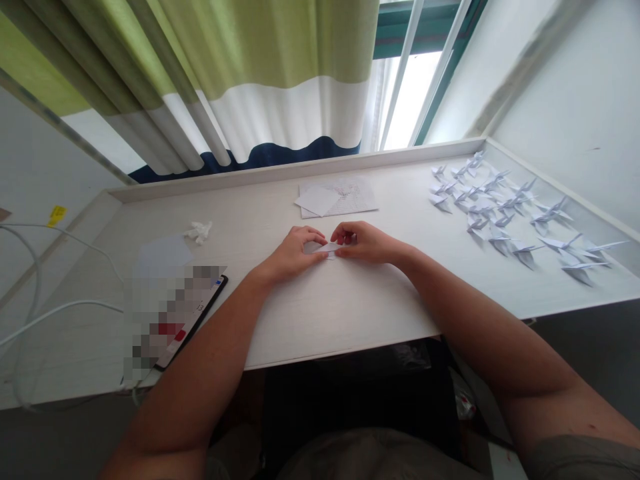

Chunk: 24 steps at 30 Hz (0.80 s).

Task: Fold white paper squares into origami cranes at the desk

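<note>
Between my hands, low over the white table, is a small folded piece of white paper (330, 247). My left hand (299, 250) pinches its left end between thumb and fingers. On the other end, the thumb and fingers of my right hand (361, 241) close around the paper. Parts of the paper are hidden behind my fingertips. Just beyond my hands lies a white paper square (318, 200), resting partly on a larger printed sheet (357, 195).
Several folded paper cranes (500, 207) stand at the table's right. On the left are a tablet-like device (193, 320), partly blurred out, pale paper (163, 255), a crumpled tissue (199, 232) and white cables (60, 307). A curtain (280, 73) hangs behind the table's raised back edge (300, 167).
</note>
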Motion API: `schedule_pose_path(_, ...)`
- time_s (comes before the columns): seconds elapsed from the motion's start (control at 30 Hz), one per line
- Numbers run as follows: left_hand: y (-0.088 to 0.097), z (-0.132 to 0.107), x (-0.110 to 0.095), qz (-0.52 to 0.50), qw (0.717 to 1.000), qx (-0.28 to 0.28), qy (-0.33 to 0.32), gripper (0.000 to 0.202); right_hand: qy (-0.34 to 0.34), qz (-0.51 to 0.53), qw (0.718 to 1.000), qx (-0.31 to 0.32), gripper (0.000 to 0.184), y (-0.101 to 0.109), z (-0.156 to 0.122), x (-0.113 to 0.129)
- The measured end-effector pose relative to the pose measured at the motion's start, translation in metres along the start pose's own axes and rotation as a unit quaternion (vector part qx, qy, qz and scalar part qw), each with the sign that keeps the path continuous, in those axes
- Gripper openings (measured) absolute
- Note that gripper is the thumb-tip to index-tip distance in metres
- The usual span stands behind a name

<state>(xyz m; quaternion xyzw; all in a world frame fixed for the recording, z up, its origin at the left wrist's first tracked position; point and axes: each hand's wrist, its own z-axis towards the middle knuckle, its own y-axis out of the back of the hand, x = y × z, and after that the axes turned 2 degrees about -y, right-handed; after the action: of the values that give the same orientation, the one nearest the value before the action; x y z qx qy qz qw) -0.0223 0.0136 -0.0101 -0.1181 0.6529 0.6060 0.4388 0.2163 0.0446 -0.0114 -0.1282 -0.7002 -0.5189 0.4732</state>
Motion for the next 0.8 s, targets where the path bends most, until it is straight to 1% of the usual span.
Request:
schedule_pose_path(0.13, -0.0006, -0.0020, -0.0010, 0.006, 1.000, 0.005, 0.004, 0.032, -0.012, -0.012, 1.000, 0.006, 0.023, 0.0008, -0.0008, 0.0027)
schedule_pose_path(0.23, -0.0015, -0.0022, -0.0016, 0.001, 1.000, -0.002, 0.017, 0.032, -0.019, -0.010, 1.000, -0.001, 0.023, -0.0003, -0.0005, 0.0050)
schedule_pose_path(0.4, -0.0039, 0.0008, -0.0004, -0.004, 1.000, -0.010, 0.024, 0.027, -0.009, -0.035, 0.999, -0.028, 0.019, -0.0055, 0.0024, 0.0064)
schedule_pose_path(0.5, -0.0055, 0.0021, -0.0005, -0.003, 0.999, -0.021, 0.026, 0.024, -0.005, -0.033, 0.999, -0.031, 0.020, -0.0076, 0.0040, 0.0057)
schedule_pose_path(0.67, -0.0079, 0.0010, -0.0028, 0.007, 0.999, -0.044, 0.014, 0.022, 0.006, -0.010, 0.999, -0.037, 0.017, -0.0083, 0.0041, 0.0048)
schedule_pose_path(0.8, -0.0096, 0.0001, -0.0027, 0.013, 0.999, -0.045, -0.009, 0.011, 0.022, -0.003, 0.999, -0.045, 0.013, -0.0090, 0.0036, 0.0052)
